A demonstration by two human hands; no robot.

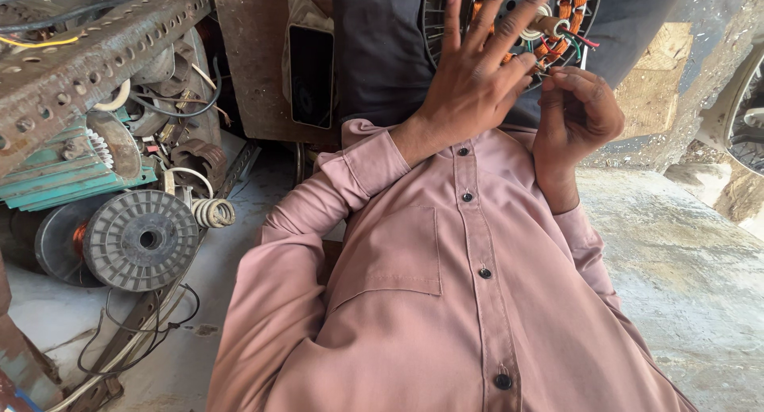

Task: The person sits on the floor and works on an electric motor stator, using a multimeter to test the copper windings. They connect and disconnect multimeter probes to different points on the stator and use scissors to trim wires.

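A round motor stator (570, 4) with orange copper coils and a grey slotted rim lies on my dark-trousered lap at the top of the view. My left hand (469, 78) rests against it with the fingers spread apart and the fingertips on the coils. Just to the right, my right hand (577, 113) is curled, its fingertips pinched at the thin red, green and white wires (574, 47) that come off the stator's edge. My pink buttoned shirt (446, 300) fills the lower middle of the view.
A rusty perforated angle bar (87, 54) crosses the top left. Below it lie a teal motor housing (64, 169), a grey ribbed rotor disc (142, 239), a white coiled spring (213, 212) and loose cables. A dark phone (310, 74) leans on a brown board. Concrete floor (684, 253) lies to the right.
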